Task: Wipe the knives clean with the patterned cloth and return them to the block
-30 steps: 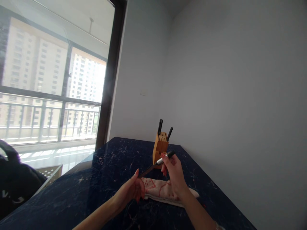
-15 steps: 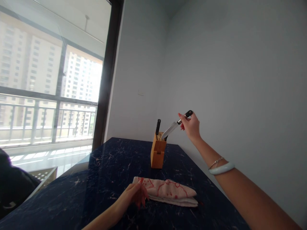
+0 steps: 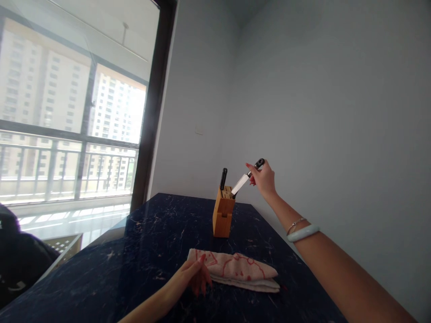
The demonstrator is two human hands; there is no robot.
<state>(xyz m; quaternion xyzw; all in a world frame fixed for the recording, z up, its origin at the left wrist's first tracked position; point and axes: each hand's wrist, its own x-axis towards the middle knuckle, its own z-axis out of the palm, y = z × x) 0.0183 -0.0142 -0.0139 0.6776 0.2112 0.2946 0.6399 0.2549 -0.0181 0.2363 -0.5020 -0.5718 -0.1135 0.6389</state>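
Right hand [image 3: 264, 180]: gripping 1 black-handled steel knife [image 3: 240, 184]; slanted blade could skid off slotted tan wooden block [image 3: 222, 220]. Left hand [image 3: 194, 274]: empty, half-curled.

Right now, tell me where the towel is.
In the head view, the towel lies on the table, low and slightly right of centre, in front of the block, its left end by the left hand.

Knife blade [image 3: 239, 184] shiny metal, hndl [image 3: 260, 163] plastic-like, block [image 3: 222, 222] smooth wood, towel [image 3: 232, 266] matt cloth, tabletop [image 3: 158, 237] glossy w/ marbled finish.
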